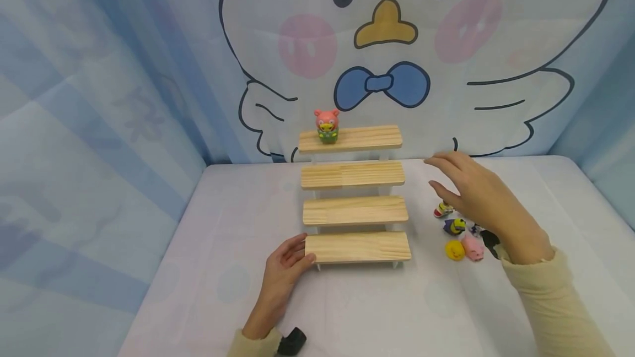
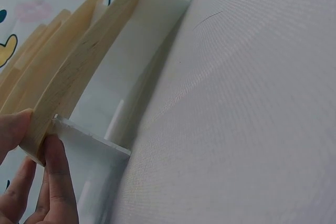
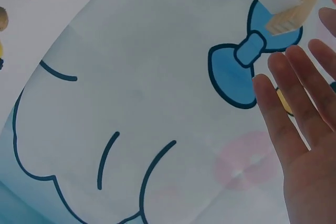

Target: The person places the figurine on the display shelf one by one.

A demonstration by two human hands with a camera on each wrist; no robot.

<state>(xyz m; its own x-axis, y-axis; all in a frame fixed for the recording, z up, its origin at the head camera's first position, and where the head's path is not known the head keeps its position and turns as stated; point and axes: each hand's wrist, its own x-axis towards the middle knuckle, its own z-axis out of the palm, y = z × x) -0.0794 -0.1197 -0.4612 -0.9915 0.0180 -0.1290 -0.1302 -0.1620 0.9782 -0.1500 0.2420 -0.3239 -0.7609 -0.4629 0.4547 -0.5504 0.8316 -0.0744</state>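
Observation:
A tiered display stand (image 1: 357,248) with several wooden steps on white supports stands at mid-table. My left hand (image 1: 280,277) grips the left end of its lowest step. In the left wrist view the thumb lies on top of the board (image 2: 79,66) and fingers beneath it. A figurine with a pink head and green body (image 1: 327,126) stands upright on the top step, towards its left. To the right of the stand my right hand (image 1: 478,194) is raised with fingers spread, holding nothing. Its palm (image 3: 315,182) and extended fingers show bare in the right wrist view.
On the table below my right hand lie several small figurines: a yellow one (image 1: 455,250), a pink pig-like one (image 1: 473,248), a dark purple and yellow one (image 1: 454,227), and a red and white one (image 1: 443,210). A printed cloth backdrop (image 1: 377,92) hangs behind the stand.

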